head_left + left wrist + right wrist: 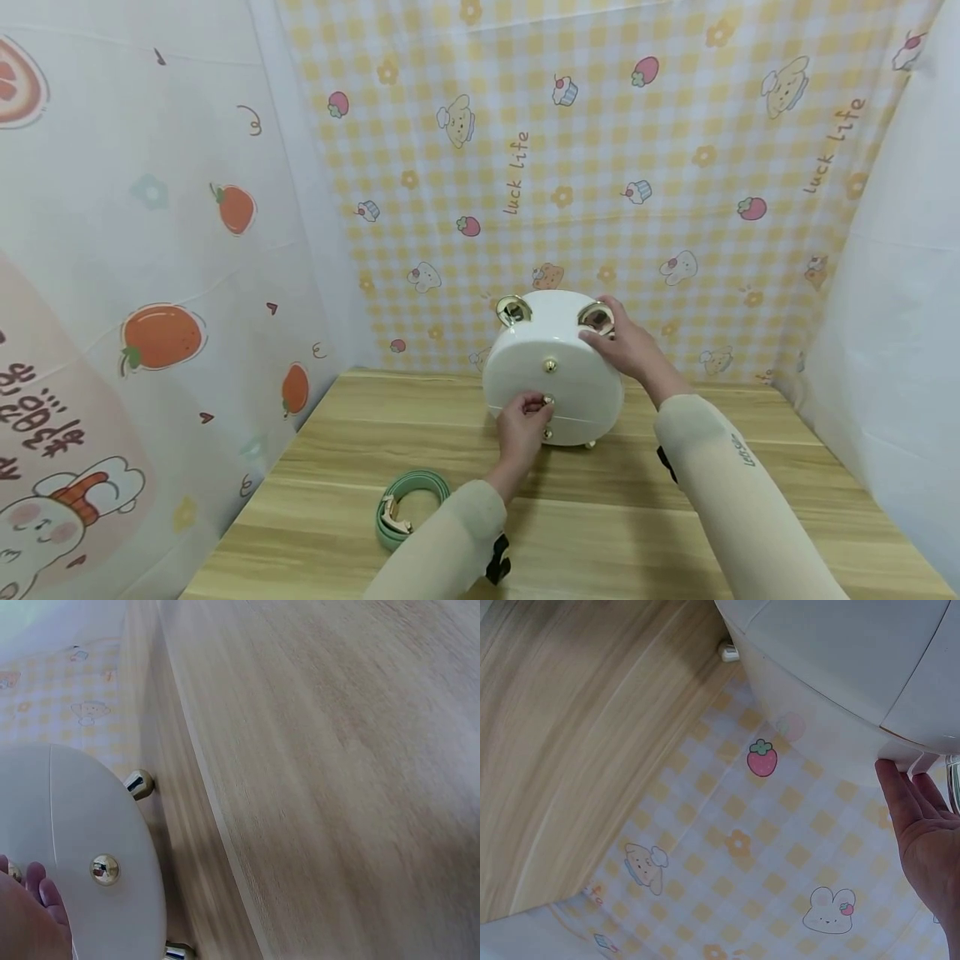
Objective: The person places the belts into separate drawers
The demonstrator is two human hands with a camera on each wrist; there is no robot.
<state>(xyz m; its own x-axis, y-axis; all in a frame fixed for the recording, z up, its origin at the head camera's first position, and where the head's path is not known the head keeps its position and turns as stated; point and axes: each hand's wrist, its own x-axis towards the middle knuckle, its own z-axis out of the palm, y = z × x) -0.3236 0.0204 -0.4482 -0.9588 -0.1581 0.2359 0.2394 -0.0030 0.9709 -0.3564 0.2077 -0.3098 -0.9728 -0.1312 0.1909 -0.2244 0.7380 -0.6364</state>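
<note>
A round, glossy white box [517,375] shaped like an alarm clock stands upright on the table, with a seam across its front. Two gold domes [514,311] sit on top, and small gold feet [139,784] hold it up. Gold knobs [551,366] run down the front in a column. My left hand [521,429] pinches the middle knob with thumb and fingers. At the upper right, my right hand [628,343] holds the box around the right dome, thumb in front. The right wrist view shows the fingers [900,799] against the back of the box.
A coiled green belt [420,478] with a gold buckle [392,512] lies on the wooden table [345,433], left of my left forearm. A yellow checked cloth [420,183] hangs behind the box. White cloths hang at both sides.
</note>
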